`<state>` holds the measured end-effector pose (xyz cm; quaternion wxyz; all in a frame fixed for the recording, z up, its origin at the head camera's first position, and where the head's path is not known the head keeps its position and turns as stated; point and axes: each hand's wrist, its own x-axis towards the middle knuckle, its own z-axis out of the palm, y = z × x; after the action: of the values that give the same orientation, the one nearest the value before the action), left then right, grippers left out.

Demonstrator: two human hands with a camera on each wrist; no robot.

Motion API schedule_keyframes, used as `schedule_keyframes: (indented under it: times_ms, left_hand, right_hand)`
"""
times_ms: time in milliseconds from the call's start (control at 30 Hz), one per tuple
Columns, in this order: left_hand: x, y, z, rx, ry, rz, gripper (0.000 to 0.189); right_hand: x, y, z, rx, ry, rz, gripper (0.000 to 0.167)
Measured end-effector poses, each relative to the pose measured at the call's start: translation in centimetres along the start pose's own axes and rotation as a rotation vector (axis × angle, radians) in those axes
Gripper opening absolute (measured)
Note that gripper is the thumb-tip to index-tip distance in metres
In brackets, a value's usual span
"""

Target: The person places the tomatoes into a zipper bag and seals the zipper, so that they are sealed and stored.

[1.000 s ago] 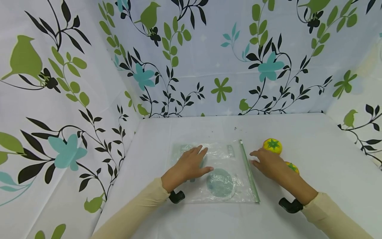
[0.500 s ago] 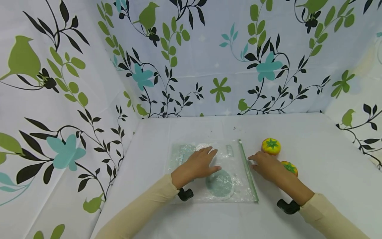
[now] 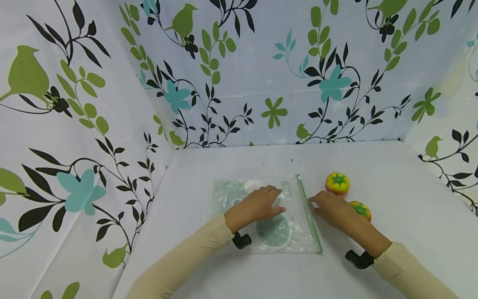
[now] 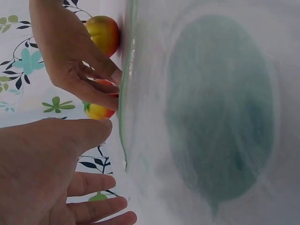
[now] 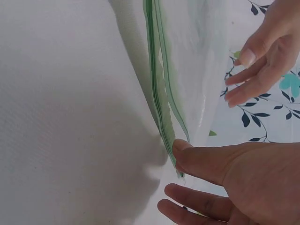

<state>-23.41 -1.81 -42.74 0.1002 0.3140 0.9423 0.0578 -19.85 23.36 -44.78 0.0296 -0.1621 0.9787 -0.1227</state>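
"Where's our bag, from your end?"

"My head feed has the clear zip bag [image 3: 291,218] flat on the white worktop [image 3: 231,162], with the left hand [image 3: 257,206] over its middle."

"Which way does it point?"

"Its green zip strip [image 3: 309,214] faces right. I read the long axis as left to right, though my slanted view squeezes depth. The strip runs far to near, its near end angled slightly outward."

"Any grip?"

"None that I can see. The left fingers are loosely extended; I can't tell whether they touch the plastic. The right hand [image 3: 330,207] is at the strip, and my right wrist feed shows its thumb and fingers parted. I can't confirm contact there either."

"So which step are we on?"

"I'd judge it's the reach for the zipped edge. The farther tomato-shaped fruit [image 3: 337,183] and the nearer tomato-shaped fruit [image 3: 360,209] both sit outside the bag, near the right hand."

"And the next move?"

"I'd want the right thumb and fingers to pinch the strip while the left presses the film steady. It looks thin enough to slide, so I'd go gently. On the right wrist feed a paler green line bows away from the strip; I can't settle whether that's a gap in the mouth."
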Motion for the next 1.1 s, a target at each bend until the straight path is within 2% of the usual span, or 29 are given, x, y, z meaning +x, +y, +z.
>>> schedule_keyframes:
  times_ms: [200, 400, 867, 1100]
  left_hand:
    - [1.1, 1.0, 0.0, -0.010, -0.019, 0.046, 0.060]
    - [2.3, 1.9, 1.1, 0.020, -0.059, 0.082, 0.060]
    - [3.0, 2.9, 1.7, 0.011, -0.086, 0.094, 0.058]
    - [3.5, 3.1, 2.3, 0.097, -0.082, 0.087, 0.055]
  right_hand:
    - [-0.1, 0.0, 0.2, -0.012, 0.001, -0.017, 0.038]
    - [-0.2, 0.2, 0.5, -0.011, 0.012, -0.026, 0.040]
    - [-0.1, 0.4, 0.7, -0.012, 0.021, -0.043, 0.041]
    - [-0.2, 0.3, 0.6, -0.003, 0.006, -0.070, 0.040]
